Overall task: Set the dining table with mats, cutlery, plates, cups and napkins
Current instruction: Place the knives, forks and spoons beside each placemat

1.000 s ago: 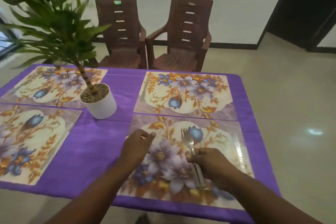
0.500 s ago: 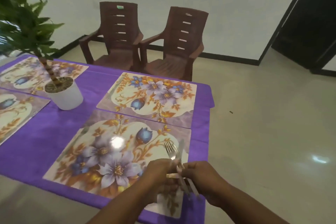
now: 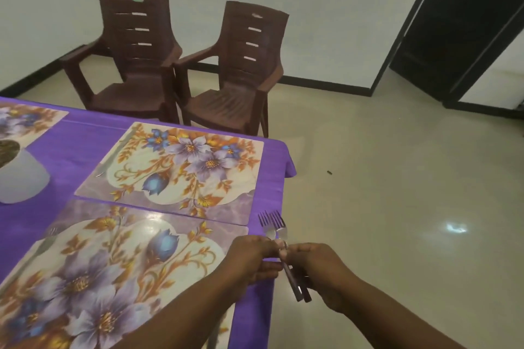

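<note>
Two hands meet over the right edge of a purple table [image 3: 85, 147], at the corner of the near mat [image 3: 113, 263]. The right hand [image 3: 317, 275] is curled around the dark handles of two forks [image 3: 273, 225], which stick out below the fist; the tines point away, just beyond the knuckles. The left hand [image 3: 252, 258] pinches the fork necks right beside the right hand's fingers, touching them. It looks as if one fork is being separated from the pair.

To do this well, the left hand should draw out a single fork while the right keeps the other firmly clamped, then lay it flat on the mat, left of the grip, tines pointing away. A second mat [image 3: 181, 167] lies beyond the grip, a pot [image 3: 22, 178] far to its left.
</note>
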